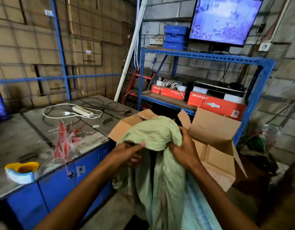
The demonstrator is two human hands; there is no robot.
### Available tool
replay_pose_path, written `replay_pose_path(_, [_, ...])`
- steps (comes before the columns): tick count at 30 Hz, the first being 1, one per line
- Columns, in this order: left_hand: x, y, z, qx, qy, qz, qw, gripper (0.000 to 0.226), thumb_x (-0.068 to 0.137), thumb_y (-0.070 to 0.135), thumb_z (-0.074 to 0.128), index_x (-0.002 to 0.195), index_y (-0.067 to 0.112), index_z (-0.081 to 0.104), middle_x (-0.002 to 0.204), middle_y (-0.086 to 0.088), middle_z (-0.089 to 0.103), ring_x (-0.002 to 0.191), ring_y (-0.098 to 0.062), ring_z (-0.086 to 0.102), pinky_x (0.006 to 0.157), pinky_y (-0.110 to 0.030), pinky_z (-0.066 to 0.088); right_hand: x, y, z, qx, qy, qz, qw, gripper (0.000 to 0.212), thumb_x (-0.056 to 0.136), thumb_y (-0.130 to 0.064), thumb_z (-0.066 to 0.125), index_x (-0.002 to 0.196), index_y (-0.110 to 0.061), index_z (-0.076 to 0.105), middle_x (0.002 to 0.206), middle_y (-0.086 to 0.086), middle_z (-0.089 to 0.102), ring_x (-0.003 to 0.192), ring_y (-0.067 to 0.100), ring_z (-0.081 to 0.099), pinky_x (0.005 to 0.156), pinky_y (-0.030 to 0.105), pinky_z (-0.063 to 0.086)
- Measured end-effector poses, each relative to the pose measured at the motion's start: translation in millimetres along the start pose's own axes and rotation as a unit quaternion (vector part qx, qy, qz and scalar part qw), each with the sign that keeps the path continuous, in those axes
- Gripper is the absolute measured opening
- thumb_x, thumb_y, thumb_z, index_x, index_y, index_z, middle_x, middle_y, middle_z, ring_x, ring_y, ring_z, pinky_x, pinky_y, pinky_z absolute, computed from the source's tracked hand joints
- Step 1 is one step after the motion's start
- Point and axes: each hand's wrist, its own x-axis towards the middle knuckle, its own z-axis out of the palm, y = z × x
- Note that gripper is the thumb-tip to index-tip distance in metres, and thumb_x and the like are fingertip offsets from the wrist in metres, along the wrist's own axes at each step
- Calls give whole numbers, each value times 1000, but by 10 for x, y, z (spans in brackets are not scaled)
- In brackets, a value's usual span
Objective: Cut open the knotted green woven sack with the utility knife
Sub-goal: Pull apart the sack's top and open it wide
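The green woven sack (pixel 161 171) hangs in front of me, its crumpled top bunched up over an open cardboard box (pixel 214 146). My left hand (pixel 130 151) grips the sack's upper left edge. My right hand (pixel 185 146) pinches the fabric at the upper right, fingers curled into the folds. I see no utility knife in either hand or anywhere in view. The sack's knot is hidden among the folds.
A blue cabinet with a grey top (pixel 44 146) stands at my left, carrying a tape roll (pixel 21 171), red and white plastic strands (pixel 64 140) and a white power strip (pixel 83 111). A blue metal shelf (pixel 209 55) with red boxes and a monitor (pixel 224 19) stands behind the box.
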Motion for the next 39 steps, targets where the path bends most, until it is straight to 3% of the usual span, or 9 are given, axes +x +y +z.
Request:
replay_pose_path(2, [-106,-57,-190,88,101,167,977,22,77,32,75,92,16,71,89,-6,72,69,-5,67,61,-23,52,148,-48,-109,7,-22,-4,1000,54,77,3,64,126,-9,48,119,8,61,106,21,57,83,23,45])
replay_pose_path(4, [-104,-47,-291,226,191,297,908,74,64,44,83,128,23,53,129,0,58,114,-6,54,95,-32,46,233,-204,-113,55,-81,-21,995,50,76,7,65,122,-6,52,110,5,62,99,13,59,75,10,46])
replay_pose_path(7, [30,-24,-157,220,22,297,929,127,50,56,84,151,24,13,157,-2,27,143,-16,27,117,-41,26,281,-501,111,123,-149,-41,980,43,76,7,64,112,-15,57,104,2,64,90,-1,61,72,8,48])
replay_pose_path(12, [359,-92,-77,7,164,314,935,60,66,17,81,122,11,59,114,5,68,105,-3,65,86,-20,51,357,-796,286,174,-233,-54,955,67,84,-13,67,140,-23,33,128,-9,56,108,-6,57,83,8,46])
replay_pose_path(18, [303,336,-478,-175,243,279,912,34,69,17,75,102,22,70,91,9,77,86,-10,72,64,-15,56,75,-316,432,-87,-238,-64,965,143,43,-61,84,133,-53,-27,160,-4,-6,141,9,-18,116,42,-8])
replay_pose_path(23, [-18,425,-456,-291,29,22,956,22,89,23,57,104,12,69,85,-11,78,73,-24,75,53,-35,59,164,-409,547,62,-141,-167,974,72,74,-21,72,136,-17,35,127,11,59,119,28,56,92,50,49])
replay_pose_path(27, [-232,317,-588,-201,163,122,958,52,71,50,67,118,25,63,112,9,71,88,-8,70,76,-24,55,215,-370,526,28,-82,-259,962,54,76,-4,61,127,-1,46,113,22,65,106,37,61,83,52,49])
replay_pose_path(31, [-530,69,-300,-341,62,90,934,50,81,48,58,123,23,63,117,-3,72,104,-23,69,79,-39,58,58,-526,548,70,-94,-348,930,54,70,-6,64,120,-8,44,103,24,63,98,33,54,91,40,42])
replay_pose_path(39, [-1309,78,-246,-283,513,231,776,31,86,7,61,115,-3,60,96,-16,68,83,-28,65,59,-35,57,-549,-171,431,-2,-123,-249,961,71,70,-58,60,132,-25,45,136,4,46,129,28,36,105,43,27])
